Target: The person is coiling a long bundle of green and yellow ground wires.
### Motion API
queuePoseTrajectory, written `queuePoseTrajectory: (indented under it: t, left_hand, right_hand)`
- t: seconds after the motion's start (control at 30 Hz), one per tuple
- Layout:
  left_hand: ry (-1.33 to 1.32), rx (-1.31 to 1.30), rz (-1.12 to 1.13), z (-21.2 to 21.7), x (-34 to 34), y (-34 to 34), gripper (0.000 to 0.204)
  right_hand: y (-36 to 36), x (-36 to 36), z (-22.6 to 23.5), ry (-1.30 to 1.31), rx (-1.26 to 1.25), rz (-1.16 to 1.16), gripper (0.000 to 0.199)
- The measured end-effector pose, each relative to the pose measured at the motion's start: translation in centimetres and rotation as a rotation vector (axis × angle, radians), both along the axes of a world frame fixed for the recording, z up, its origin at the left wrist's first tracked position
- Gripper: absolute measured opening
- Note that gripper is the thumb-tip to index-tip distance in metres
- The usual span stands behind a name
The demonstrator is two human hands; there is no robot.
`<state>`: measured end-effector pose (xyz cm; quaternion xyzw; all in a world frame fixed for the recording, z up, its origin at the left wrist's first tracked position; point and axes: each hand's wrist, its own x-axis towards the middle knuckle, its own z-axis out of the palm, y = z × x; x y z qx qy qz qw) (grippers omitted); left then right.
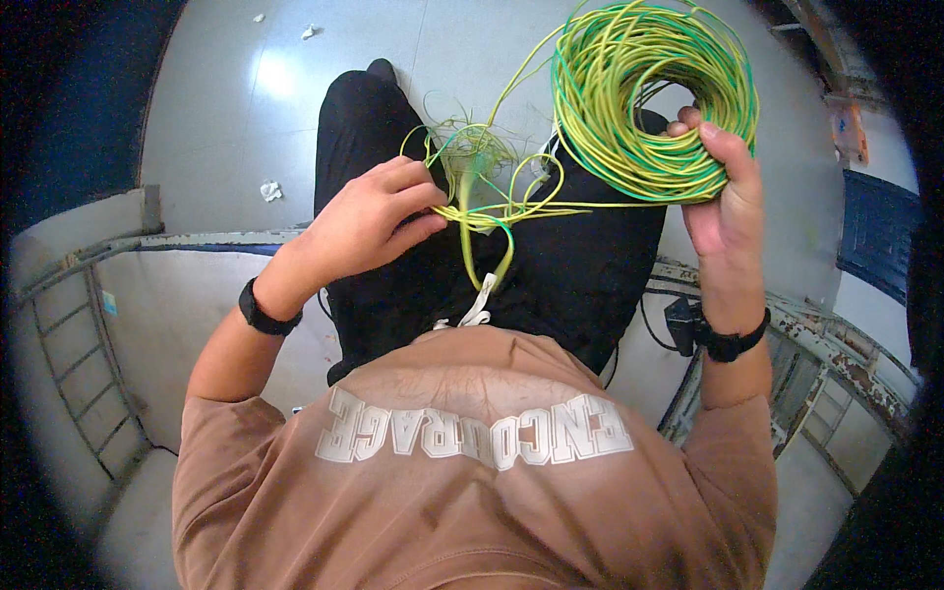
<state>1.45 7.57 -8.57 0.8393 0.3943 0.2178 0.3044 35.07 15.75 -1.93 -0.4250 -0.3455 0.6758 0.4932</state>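
My right hand (726, 192) grips a large coil of yellow-green wire (590, 128) by its lower right side, thumb over the front and fingers through the middle hole. The coil is held up at the right, above my knee. Over my lap my left hand (388, 211) pinches a small bunch of loose wire loops (492, 211) between thumb and fingers. One strand runs across from this bunch to the coil, and another rises to its left side. Below the bunch, a thicker bundle of strands (467, 246) hangs between my thighs, with a fine tangle (477, 147) beyond it.
I sit with black-trousered legs (359, 138) apart. Worn metal frames with rails (206, 239) stand on both sides. Scraps of white paper (271, 190) lie on the grey floor (472, 49). An orange object (850, 133) is at the far right.
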Motion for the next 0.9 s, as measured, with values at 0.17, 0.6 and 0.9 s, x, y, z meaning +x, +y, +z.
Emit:
queuePoseTrajectory:
  t: [0.17, 0.6, 0.9]
  left_hand:
    - [-0.040, 0.050, -0.149, -0.5, 1.3, -0.3, 0.019]
    - [0.052, -0.280, 0.182, -0.2, 0.4, -1.1, 0.023]
    - [-0.155, -0.301, 0.586, 1.0, 0.0, 3.5, 0.043]
  right_hand:
    - [-0.2, 0.9, 0.3, 0.066, 0.033, -0.008, 0.043]
    - [0.0, 5.4, 1.6, 0.308, 0.189, 0.035, 0.044]
    - [-2.8, 8.9, 0.3, 0.038, 0.368, 0.004, 0.066]
